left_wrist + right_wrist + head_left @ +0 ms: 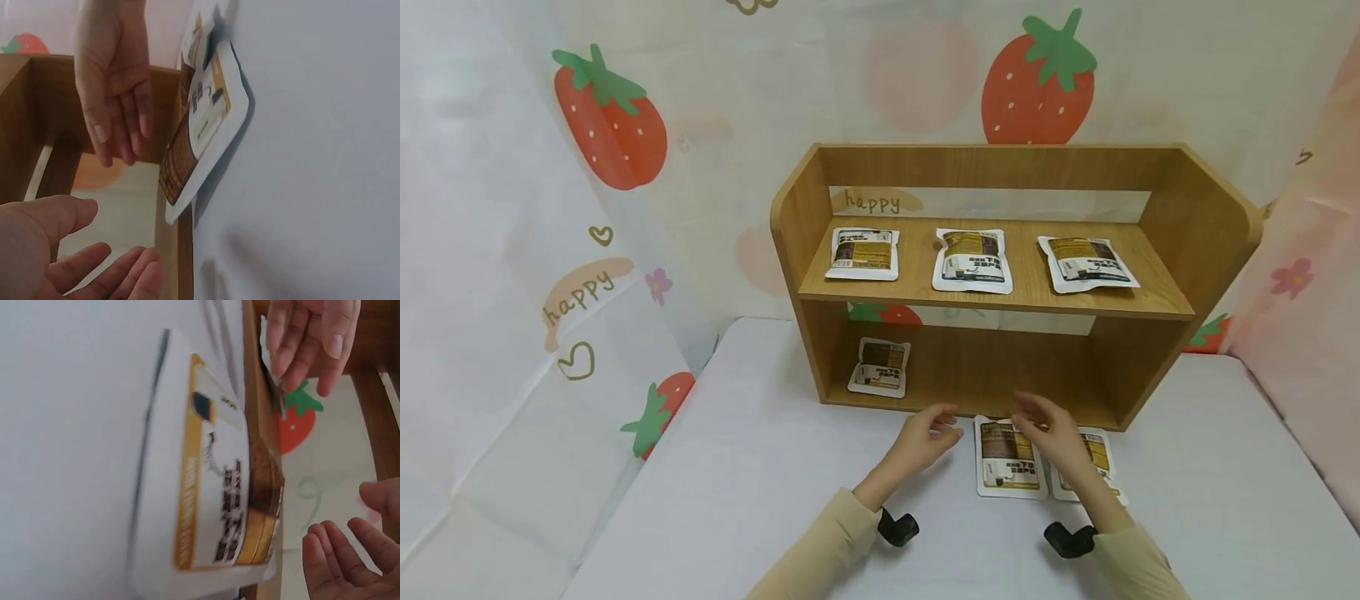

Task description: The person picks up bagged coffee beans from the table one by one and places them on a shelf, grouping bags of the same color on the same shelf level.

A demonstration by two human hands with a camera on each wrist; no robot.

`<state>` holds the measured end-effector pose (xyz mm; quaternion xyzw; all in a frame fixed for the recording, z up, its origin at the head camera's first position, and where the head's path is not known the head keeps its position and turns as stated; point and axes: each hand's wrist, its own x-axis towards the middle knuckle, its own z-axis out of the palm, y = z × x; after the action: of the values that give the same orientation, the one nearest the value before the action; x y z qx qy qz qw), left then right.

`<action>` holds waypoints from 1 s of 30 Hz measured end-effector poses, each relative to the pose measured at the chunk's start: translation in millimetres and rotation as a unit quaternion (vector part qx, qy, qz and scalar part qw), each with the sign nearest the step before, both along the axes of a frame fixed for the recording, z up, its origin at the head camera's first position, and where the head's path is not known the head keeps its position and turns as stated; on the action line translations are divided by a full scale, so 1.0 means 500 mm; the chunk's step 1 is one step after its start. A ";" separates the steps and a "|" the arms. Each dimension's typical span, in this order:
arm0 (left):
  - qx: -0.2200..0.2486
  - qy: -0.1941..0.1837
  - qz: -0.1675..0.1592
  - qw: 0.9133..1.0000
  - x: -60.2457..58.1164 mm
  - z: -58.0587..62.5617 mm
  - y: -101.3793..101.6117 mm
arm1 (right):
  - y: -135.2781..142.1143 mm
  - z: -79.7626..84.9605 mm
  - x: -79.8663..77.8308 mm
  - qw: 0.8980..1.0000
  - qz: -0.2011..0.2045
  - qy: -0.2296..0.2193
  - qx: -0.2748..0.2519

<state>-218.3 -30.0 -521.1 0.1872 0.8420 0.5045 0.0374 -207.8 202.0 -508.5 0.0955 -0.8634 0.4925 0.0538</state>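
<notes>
My left hand hovers over the table left of a white-edged pouch with brown and yellow print. Its fingers are loosely bent with nothing between them, as the left wrist view also shows. Above that pouch's right side is my right hand, fingers relaxed and holding nothing; in the right wrist view its palm faces the left hand. A second pouch lies beside the first, partly covered by the right hand and wrist. The pouch nearer the left hand leans against the shelf's front edge.
A two-level wooden shelf stands at the table's back. Three similar pouches lie on its upper board: left, middle and right. One more pouch sits at the lower left. A strawberry-print sheet hangs behind.
</notes>
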 end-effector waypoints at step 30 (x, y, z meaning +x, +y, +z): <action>0.017 -0.033 0.027 0.999 0.010 -0.048 0.077 | 0.027 -0.029 0.045 0.988 -0.026 -0.032 0.149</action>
<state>-213.2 8.3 -545.3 0.1487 0.8363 0.5256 0.0480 -185.2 215.4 -522.9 0.0643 -0.9304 0.3600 0.0239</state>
